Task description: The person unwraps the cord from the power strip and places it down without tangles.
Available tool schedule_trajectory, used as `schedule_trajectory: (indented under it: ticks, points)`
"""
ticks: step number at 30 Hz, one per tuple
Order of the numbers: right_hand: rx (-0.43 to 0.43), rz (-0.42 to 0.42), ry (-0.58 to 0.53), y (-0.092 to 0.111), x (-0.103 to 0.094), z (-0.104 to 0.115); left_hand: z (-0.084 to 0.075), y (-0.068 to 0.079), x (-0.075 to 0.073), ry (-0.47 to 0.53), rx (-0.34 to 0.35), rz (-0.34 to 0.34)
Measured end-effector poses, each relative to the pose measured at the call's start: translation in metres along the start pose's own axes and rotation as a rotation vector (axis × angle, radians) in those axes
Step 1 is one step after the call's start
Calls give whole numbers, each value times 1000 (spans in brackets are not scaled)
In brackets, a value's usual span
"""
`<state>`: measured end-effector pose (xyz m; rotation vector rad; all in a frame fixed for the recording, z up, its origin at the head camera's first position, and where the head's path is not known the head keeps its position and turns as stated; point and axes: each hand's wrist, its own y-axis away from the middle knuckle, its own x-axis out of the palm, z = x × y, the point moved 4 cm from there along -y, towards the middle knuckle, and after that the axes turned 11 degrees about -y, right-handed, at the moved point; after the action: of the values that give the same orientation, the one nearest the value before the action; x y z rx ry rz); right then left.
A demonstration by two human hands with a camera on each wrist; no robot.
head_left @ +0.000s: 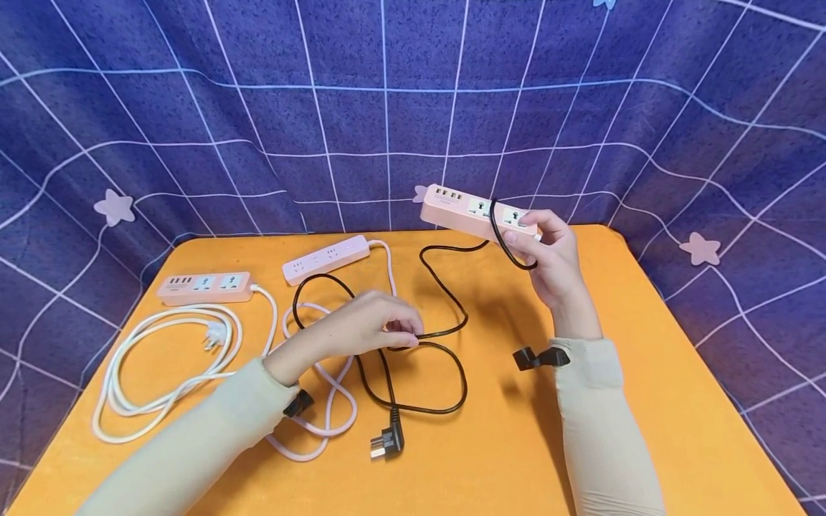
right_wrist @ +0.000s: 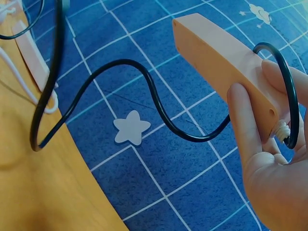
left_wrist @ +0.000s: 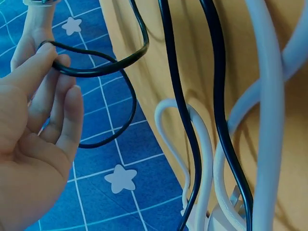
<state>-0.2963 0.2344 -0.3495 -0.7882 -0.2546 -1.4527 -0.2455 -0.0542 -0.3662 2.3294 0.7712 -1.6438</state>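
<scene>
My right hand (head_left: 560, 269) holds up a pale pink power strip (head_left: 457, 212) above the back right of the table, gripping it by its cord end. Thumb and fingers lie on opposite sides of the strip in the right wrist view. From that end, a black cord (right_wrist: 123, 61) bends once across the strip and runs down toward the left hand. My left hand (head_left: 369, 322) pinches this cord between thumb and fingers, as the left wrist view shows. Below the hand, loose loops of the cord lead to a black plug (head_left: 391, 438) on the orange table.
At the left, a peach power strip (head_left: 206, 288) lies beside its coiled white cord (head_left: 120, 390) and white plug (head_left: 216, 334). A pale pink strip (head_left: 325, 259) lies at the back, its pink cord (head_left: 351, 412) tangling under the black loops. A blue grid curtain (head_left: 413, 122) stands behind the table.
</scene>
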Motion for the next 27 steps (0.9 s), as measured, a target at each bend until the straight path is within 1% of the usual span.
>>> schedule_trajectory:
  ticks: [4,8,12,15,19,23,27]
  points:
    - [-1,5,2,0,0,0,3,2,1,-35,-13,36]
    - [-2,10,4,0,1,0,6,4,4,-56,9,38]
    - [-1,8,2,0,0,0,11,4,13,-80,20,57]
    - [0,8,2,0,-1,-1,13,3,20,-80,21,98]
    - [0,10,2,0,0,-1,7,2,27,-61,20,178]
    - [-2,13,1,1,1,0,0,2,30,-61,-1,252]
    - [2,21,-1,1,2,0,-1,2,33,-76,-18,285]
